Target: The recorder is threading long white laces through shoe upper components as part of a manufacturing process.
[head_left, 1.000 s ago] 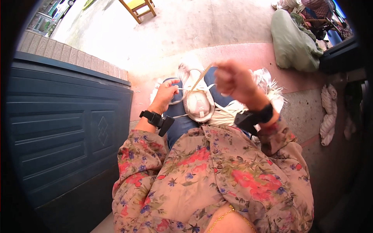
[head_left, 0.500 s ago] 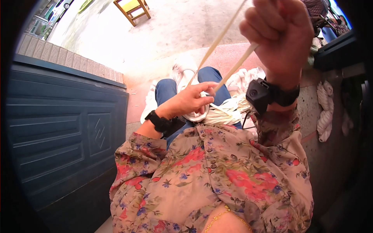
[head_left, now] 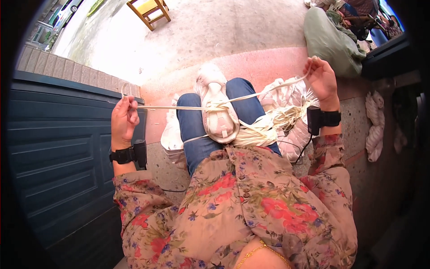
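At left of centre, the left hand point(head_left: 124, 119) is closed in a pinch on one end of a cream lace point(head_left: 170, 107), the loose tip poking up above the fingers. The lace runs almost level to a white shoe point(head_left: 219, 122) in the centre of the frame, wedged between the thighs of the jeans point(head_left: 247, 101). From there the other length climbs to the right hand point(head_left: 322, 80), at the upper right, its curled fingers also gripping the lace.

To do this pull well, I would draw both ends with equal force, bring the higher right side down nearer the left one's level, and press the thighs together so the shoe cannot twist. The lace should lie flat where it crosses the shoe, and a steady pull seems safer than a jerk.

Counting left to right: two hands, each with one black wrist strap; one wooden chair point(head_left: 149, 8) at the upper left edge; one shoe between the thighs; one bundle of laces point(head_left: 257, 135) just right of it, too tangled to count singly; one green sack point(head_left: 330, 42) at the upper right; one twisted white bundle point(head_left: 375, 127) on the floor at far right.
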Action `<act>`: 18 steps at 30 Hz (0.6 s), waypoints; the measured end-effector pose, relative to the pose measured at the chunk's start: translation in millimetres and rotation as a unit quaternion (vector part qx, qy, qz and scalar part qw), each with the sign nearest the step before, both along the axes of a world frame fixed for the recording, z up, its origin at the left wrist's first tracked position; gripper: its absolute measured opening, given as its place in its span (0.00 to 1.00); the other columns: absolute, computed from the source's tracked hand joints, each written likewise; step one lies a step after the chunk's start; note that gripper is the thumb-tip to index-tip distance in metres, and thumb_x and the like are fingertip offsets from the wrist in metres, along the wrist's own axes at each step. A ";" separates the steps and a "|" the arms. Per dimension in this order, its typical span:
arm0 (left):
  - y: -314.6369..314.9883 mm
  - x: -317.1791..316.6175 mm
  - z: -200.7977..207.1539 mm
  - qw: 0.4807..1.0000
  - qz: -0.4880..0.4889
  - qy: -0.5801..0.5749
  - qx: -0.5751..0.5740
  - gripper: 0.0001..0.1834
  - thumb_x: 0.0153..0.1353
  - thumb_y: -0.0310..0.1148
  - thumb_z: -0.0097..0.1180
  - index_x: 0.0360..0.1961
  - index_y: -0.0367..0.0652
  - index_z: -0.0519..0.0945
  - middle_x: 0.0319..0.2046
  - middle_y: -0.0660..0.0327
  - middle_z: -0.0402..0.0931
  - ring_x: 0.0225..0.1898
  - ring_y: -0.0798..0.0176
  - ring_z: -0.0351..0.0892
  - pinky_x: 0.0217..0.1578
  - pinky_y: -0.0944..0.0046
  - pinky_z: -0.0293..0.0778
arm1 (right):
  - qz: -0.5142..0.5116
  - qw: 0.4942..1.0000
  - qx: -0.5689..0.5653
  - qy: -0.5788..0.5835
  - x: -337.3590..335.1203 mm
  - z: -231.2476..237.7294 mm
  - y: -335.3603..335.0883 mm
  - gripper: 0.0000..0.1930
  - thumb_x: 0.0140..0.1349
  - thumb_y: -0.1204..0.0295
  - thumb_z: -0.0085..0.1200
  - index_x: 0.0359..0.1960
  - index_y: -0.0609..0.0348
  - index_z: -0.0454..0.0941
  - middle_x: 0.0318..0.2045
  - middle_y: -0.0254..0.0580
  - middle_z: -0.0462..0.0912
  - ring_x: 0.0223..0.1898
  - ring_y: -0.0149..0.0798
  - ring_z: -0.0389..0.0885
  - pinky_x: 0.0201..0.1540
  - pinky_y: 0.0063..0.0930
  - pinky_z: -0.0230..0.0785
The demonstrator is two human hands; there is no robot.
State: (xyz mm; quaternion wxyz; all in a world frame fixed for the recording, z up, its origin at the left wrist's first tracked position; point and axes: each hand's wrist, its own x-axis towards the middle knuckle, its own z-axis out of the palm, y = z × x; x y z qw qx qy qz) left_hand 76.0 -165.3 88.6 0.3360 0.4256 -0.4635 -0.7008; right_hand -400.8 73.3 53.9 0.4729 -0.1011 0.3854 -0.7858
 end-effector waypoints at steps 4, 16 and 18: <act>16.5 -77.5 70.2 0.981 -0.120 -0.025 -0.154 0.13 0.65 0.37 0.41 0.39 0.37 0.71 0.28 0.61 0.73 0.13 0.75 0.65 0.12 0.78 0.61 | -0.050 0.956 0.007 0.287 66.1 60.0 -53.9 0.11 0.63 0.66 0.43 0.38 0.60 0.72 0.36 0.39 0.76 0.38 0.32 0.73 0.44 0.27 0.65; 27.8 -143.7 61.3 0.882 -0.238 -0.046 -0.404 0.20 0.57 0.42 0.53 0.47 0.42 0.73 0.29 0.66 0.70 0.24 0.76 0.69 0.23 0.78 0.69 | 0.236 0.948 -0.168 0.131 144.3 121.8 -45.3 0.11 0.64 0.65 0.36 0.24 0.52 0.62 0.11 0.22 0.52 0.12 0.22 0.49 0.16 0.18 0.47; 18.3 -117.0 5.4 0.918 -0.228 -0.184 -0.269 0.18 0.60 0.38 0.50 0.48 0.42 0.73 0.24 0.71 0.67 0.24 0.78 0.65 0.22 0.80 0.62 | 0.096 0.977 -0.147 0.124 113.9 122.9 -7.8 0.12 0.63 0.67 0.35 0.21 0.49 0.59 0.09 0.21 0.48 0.11 0.21 0.45 0.15 0.19 0.42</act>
